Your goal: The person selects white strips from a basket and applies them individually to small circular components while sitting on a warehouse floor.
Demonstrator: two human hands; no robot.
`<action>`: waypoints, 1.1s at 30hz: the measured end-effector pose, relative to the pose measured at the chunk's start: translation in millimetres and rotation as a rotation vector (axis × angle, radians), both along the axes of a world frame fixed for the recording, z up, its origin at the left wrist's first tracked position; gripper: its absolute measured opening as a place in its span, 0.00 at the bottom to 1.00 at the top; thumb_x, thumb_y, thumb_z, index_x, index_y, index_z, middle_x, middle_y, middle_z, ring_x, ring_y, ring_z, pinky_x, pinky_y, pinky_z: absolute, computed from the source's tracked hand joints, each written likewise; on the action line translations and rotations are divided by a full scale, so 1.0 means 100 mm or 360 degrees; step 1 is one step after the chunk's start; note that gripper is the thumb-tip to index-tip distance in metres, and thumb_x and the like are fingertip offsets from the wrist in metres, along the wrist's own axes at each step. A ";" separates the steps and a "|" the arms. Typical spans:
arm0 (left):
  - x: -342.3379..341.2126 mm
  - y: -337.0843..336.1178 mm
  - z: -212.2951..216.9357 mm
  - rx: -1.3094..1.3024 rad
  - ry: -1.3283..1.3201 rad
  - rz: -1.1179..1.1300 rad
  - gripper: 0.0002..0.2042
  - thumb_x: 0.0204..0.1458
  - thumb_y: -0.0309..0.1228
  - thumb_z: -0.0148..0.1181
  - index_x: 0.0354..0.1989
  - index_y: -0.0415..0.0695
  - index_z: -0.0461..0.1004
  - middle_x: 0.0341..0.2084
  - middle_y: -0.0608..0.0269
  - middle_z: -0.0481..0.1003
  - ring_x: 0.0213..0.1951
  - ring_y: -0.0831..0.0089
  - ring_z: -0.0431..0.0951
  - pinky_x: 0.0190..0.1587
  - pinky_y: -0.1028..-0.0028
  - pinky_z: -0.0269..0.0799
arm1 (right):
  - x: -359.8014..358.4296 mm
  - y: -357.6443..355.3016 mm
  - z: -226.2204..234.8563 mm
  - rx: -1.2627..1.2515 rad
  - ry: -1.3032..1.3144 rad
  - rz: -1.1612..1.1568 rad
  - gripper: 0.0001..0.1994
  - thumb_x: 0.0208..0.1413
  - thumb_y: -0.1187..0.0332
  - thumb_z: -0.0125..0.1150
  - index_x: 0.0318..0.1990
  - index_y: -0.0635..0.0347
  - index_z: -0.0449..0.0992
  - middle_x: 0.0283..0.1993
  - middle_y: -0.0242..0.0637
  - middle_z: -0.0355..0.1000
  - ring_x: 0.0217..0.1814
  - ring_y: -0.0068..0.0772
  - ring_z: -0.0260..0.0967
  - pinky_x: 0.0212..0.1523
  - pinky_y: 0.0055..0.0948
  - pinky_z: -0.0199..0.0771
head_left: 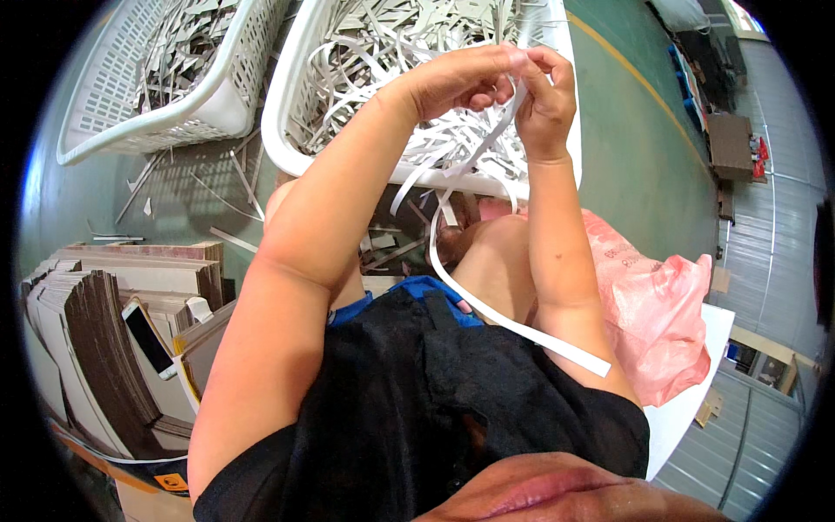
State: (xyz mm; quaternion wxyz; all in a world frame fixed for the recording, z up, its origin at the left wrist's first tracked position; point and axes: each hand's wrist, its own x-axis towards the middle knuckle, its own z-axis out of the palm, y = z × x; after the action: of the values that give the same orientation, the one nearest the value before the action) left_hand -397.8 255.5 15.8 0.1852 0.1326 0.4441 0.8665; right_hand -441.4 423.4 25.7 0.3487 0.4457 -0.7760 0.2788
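Note:
Over a white plastic basket (274, 130) full of thin white and grey strips (374, 65), my two hands meet at the fingertips. My left hand (461, 80) has its fingers curled in, with the tips pinching at a white strip. Thumb and forefinger of my right hand (548, 104) close on the same spot. From there a long white strip (487, 313) drops over the basket's near rim, bends beside my knee and ends across my right upper arm. What exactly lies between the fingertips is partly hidden by the fingers.
Another white basket (217, 117) of cut scraps stands at the far left. Stacked grey boards (78, 348) and a phone (150, 339) are at my left. A pink plastic bag (652, 304) lies by my right arm. Loose strips litter the green floor (626, 130).

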 end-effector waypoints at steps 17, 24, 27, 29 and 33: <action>-0.15 0.16 -0.40 -0.0594 0.0008 0.0486 0.09 0.47 0.28 0.64 0.36 0.37 0.78 0.26 0.63 0.77 0.28 0.77 0.75 0.31 0.79 0.68 | 0.59 0.28 -0.27 -0.0098 -0.0392 0.0073 0.12 0.48 0.83 0.60 0.40 0.58 0.79 0.44 0.39 0.75 0.38 0.35 0.75 0.38 0.27 0.76; -0.17 0.16 -0.44 -0.0642 -0.0010 0.0381 0.13 0.46 0.27 0.63 0.41 0.37 0.76 0.27 0.62 0.77 0.29 0.77 0.76 0.32 0.78 0.69 | 0.40 0.24 -0.31 -0.0094 -0.0318 0.0069 0.13 0.44 0.82 0.61 0.38 0.56 0.79 0.44 0.37 0.74 0.42 0.36 0.73 0.44 0.30 0.74; -0.16 0.18 -0.45 -0.0692 0.0018 0.0395 0.12 0.49 0.29 0.60 0.41 0.37 0.77 0.28 0.62 0.77 0.30 0.77 0.76 0.35 0.77 0.69 | 0.37 0.22 -0.30 -0.0179 -0.0368 0.0075 0.12 0.45 0.83 0.61 0.37 0.57 0.79 0.39 0.36 0.76 0.41 0.35 0.74 0.42 0.28 0.74; -0.19 0.15 -0.50 -0.0666 0.0076 0.0306 0.11 0.55 0.33 0.55 0.40 0.40 0.77 0.29 0.63 0.77 0.31 0.79 0.75 0.35 0.78 0.69 | 0.37 0.19 -0.30 -0.0286 -0.0428 0.0083 0.11 0.45 0.83 0.60 0.37 0.58 0.79 0.38 0.37 0.76 0.39 0.34 0.75 0.41 0.26 0.74; -0.19 0.18 -0.57 -0.0479 0.0042 0.0362 0.10 0.51 0.30 0.62 0.38 0.39 0.77 0.27 0.64 0.77 0.28 0.79 0.75 0.32 0.80 0.69 | 0.34 0.19 -0.40 -0.0513 -0.0676 0.0029 0.08 0.50 0.82 0.60 0.37 0.61 0.77 0.36 0.37 0.77 0.37 0.29 0.76 0.40 0.23 0.74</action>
State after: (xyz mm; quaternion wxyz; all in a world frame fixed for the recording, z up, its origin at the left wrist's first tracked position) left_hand -417.1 273.4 -41.6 0.0977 0.0638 0.5832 0.8039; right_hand -406.9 442.1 -14.6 0.2419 0.3230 -0.7733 0.4891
